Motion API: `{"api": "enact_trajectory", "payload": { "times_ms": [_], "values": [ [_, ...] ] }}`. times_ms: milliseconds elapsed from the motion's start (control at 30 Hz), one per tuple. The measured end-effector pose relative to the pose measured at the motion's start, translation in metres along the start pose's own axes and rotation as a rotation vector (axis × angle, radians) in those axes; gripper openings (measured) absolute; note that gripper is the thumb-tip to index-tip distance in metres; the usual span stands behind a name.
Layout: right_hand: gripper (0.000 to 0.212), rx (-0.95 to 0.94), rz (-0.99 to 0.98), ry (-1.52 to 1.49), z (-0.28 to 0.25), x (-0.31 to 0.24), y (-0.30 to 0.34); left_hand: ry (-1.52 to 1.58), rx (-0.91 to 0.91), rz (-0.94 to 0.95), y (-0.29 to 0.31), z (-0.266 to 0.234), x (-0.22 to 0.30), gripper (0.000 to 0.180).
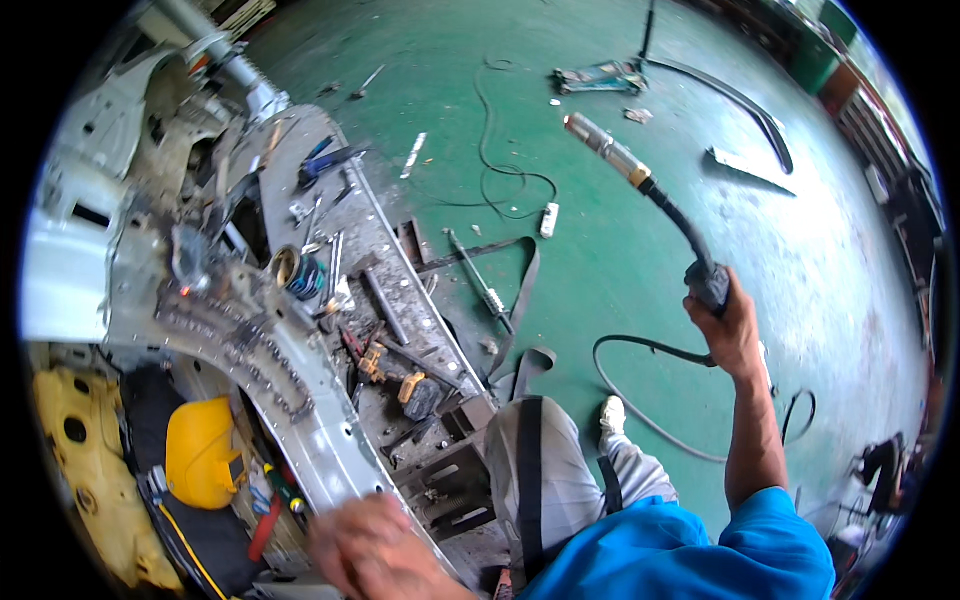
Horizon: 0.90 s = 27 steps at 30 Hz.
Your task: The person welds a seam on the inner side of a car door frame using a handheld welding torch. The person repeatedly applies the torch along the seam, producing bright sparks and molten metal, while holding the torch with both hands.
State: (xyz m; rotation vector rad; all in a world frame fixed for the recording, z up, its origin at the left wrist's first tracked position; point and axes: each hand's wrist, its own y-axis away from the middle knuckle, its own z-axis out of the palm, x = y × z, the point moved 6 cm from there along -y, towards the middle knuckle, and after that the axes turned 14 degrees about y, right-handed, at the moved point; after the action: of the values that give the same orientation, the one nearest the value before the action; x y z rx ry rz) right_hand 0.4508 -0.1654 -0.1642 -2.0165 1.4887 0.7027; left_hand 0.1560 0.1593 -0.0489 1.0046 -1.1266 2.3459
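Note:
My right hand [735, 325] is closed around the black handle of a welding torch [690, 232], raised over the floor on the right. The torch's metal nozzle points up and left, away from the car body. A black cable loops beneath that hand. At the lower left, my left hand [365, 550] is smeared by motion beside the bare metal car body panel [325, 430]; its fingers cannot be made out. A row of dark weld spots runs along the panel, and one small spot glows orange near its far end. No torch contact with the metal shows.
A grey bench-like frame beside the panel carries a round can [298, 270], a yellow-black cordless drill [418, 395], a blue power tool [325, 165] and loose hand tools. A yellow welding mask [203, 450] lies inside the car body. Cords, a strap [525, 285] and a floor jack [600, 78] are on the green floor.

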Motion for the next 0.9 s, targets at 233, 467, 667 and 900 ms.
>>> {"api": "enact_trajectory", "payload": {
  "times_ms": [233, 467, 667, 900],
  "values": [
    [0.025, 0.168, 0.157, -0.045, -0.053, 0.029, 0.027, 0.346, -0.334, -0.335, 0.036, 0.121, -0.009, 0.02],
    [0.03, 0.27, 0.204, -0.131, -0.072, 0.077, 0.051, 0.605, -0.154, -0.608, 0.043, 0.179, -0.025, 0.036],
    [0.028, 0.277, 0.317, -0.294, -0.084, 0.101, 0.06, 0.657, -0.33, -1.016, 0.045, 0.182, -0.029, 0.03],
    [0.028, 0.313, 0.342, -0.376, -0.094, 0.118, 0.075, 0.803, -0.348, -1.124, 0.11, 0.148, -0.037, 0.034]
  ]
}}
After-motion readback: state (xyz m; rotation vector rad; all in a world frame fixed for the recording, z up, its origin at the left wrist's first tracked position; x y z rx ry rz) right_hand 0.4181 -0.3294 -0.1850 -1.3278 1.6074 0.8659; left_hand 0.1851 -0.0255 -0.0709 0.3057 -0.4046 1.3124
